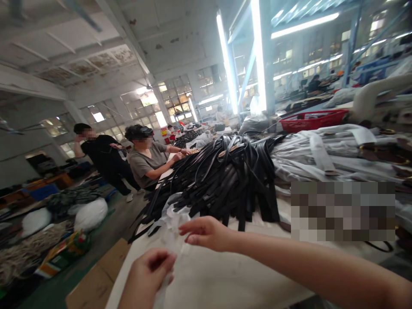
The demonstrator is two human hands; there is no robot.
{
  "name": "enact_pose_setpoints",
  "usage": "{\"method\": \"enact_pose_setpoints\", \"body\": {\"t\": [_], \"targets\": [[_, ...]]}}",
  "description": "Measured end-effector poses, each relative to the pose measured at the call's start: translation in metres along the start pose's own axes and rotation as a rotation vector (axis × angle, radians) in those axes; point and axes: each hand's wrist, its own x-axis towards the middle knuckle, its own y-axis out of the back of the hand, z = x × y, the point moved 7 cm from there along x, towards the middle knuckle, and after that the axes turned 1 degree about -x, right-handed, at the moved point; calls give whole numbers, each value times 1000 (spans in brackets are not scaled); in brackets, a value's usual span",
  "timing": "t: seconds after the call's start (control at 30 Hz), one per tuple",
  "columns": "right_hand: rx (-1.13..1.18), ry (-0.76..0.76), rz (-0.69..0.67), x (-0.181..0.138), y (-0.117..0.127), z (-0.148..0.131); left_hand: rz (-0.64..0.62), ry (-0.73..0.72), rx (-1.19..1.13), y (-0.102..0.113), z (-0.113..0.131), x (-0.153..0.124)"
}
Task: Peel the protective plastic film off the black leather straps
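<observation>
Bare table (222,270) at three o'clock, its edge near at nine

From the curled left hand (154,270), its grip impossible to tell, translucent plastic (171,221) lies towards twelve. The right hand (206,234), at two, is loosely open just beside it. Black straps (222,189) crowd one o'clock, some reaching the edge at eleven.

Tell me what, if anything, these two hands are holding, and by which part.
The left hand appears to pinch the translucent plastic along its lower part; whether the right hand, nearer its top, grips it is unclear.
</observation>
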Motion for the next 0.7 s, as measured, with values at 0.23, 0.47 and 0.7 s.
{"method": "enact_pose_setpoints", "body": {"t": [0.23,0.47,0.7], "targets": [[32,-189,451,11,109,17,-275,83,-381,-138,42,79],[231,-305,678,-4,162,45,-344,110,-323,-150,11,98],[406,-384,568,-9,133,52,-392,251,-641,-144,-1,99]]}}
